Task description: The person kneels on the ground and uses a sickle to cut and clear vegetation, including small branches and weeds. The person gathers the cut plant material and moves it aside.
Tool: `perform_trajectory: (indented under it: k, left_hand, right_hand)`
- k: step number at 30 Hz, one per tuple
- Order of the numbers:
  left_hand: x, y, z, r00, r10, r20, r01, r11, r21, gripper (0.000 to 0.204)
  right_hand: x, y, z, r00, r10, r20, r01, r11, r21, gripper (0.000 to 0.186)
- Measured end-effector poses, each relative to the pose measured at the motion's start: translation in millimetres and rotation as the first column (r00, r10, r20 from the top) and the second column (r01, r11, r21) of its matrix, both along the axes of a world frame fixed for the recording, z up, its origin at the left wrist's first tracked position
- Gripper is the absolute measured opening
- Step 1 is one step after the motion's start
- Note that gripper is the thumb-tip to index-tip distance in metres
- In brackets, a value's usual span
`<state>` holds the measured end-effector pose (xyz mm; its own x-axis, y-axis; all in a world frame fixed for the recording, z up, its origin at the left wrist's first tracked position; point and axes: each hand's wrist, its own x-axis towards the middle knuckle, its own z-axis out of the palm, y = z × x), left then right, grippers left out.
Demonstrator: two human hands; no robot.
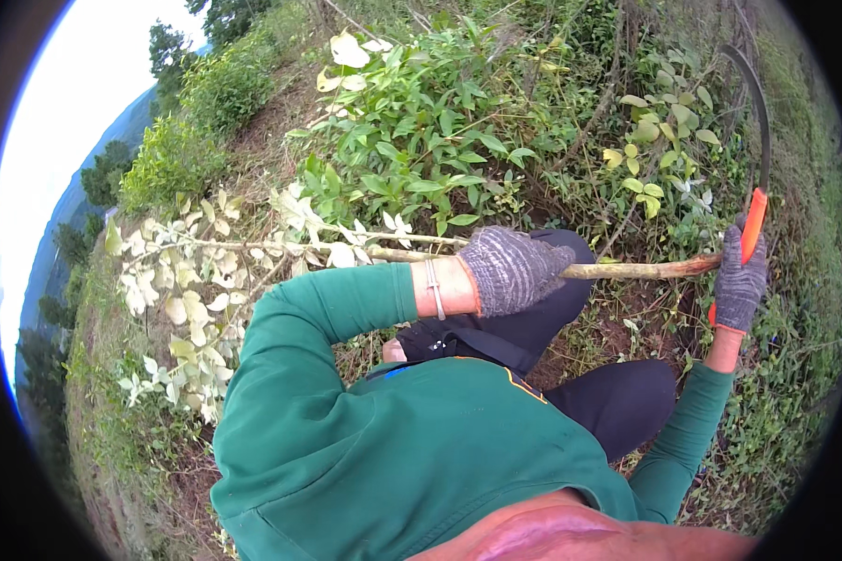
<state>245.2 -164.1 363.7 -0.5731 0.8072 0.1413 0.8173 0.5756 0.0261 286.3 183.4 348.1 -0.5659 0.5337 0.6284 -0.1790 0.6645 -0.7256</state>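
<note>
In my left hand (517,269), gloved in grey knit, is a cut leafy branch (641,271), the fingers wrapped round its stem. The branch lies almost level across my front, its pale leaves (196,290) spreading out at the left. Its bare, brownish end reaches my right hand (741,280); whether the fingers touch it I cannot tell. That hand, in a matching glove, is closed round the orange handle of a sickle (763,131). The dark curved blade points up and away, its tip hooking left. Part of the handle is hidden by the glove.
Dense green bushes (421,140) grow just beyond my hands. A yellowing leafy shrub (664,122) stands near the blade. My bent knees (617,397) in dark trousers are below the branch. At the left the grassy slope (112,421) drops toward trees and distant hills.
</note>
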Motion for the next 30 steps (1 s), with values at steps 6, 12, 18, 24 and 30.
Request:
perform_trajectory:
  k: [6, 12, 18, 24, 30]
  left_hand:
    - [-2.5, -35.0, 30.5, 0.993, 0.095, -0.071, -0.103, 0.987, -0.120, 0.022]
    - [-16.2, -121.3, 81.8, 0.873, 0.142, -0.467, -0.240, 0.958, -0.157, 0.015]
    - [-3.0, -395.7, 86.3, 0.339, 0.650, -0.680, -0.941, 0.229, -0.250, 0.027]
    - [46.3, -521.1, 25.9, -0.159, 0.914, -0.372, -0.885, -0.299, -0.357, 0.037]
    - [-90.3, -357.7, 14.3, 0.253, 0.960, 0.119, -0.917, 0.199, 0.346, 0.055]
  right_hand:
    - [-36.6, -58.6, -11.1, 0.967, 0.135, 0.218, -0.141, 0.990, 0.012, 0.027]
    - [-103.4, -125.9, -25.4, 0.855, 0.516, 0.049, -0.499, 0.845, -0.189, 0.027]
    - [-106.0, -131.1, -26.4, 0.852, 0.518, -0.075, -0.474, 0.701, -0.533, 0.023]
    - [-90.8, -76.8, -59.7, 0.925, 0.376, 0.055, -0.270, 0.752, -0.601, 0.017]
    - [-61.3, -76.3, -99.6, 0.940, 0.339, 0.023, -0.214, 0.645, -0.734, 0.017]
